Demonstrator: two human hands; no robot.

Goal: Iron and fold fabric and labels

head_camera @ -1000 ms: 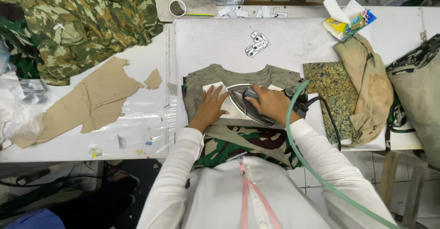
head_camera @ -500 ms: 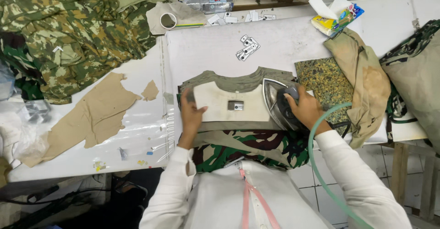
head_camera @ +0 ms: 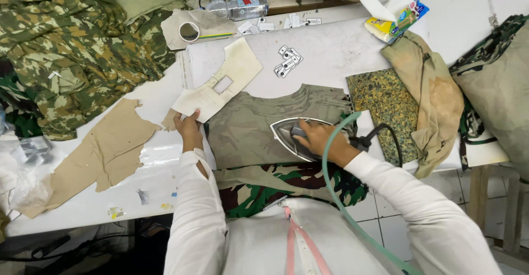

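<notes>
While the right hand (head_camera: 319,140) gripped the iron (head_camera: 292,137) on the olive fabric piece (head_camera: 248,132) at frame centre | left hand (head_camera: 187,126) pinched the cardboard template (head_camera: 220,85) | pressing step; realigning template likely next.

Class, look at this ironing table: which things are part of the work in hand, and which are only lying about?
In use: left hand holding cardboard template; right hand on iron; olive fabric piece.

Lying about: plastic bottle; tape roll; small tags; camouflage cloth.
</notes>
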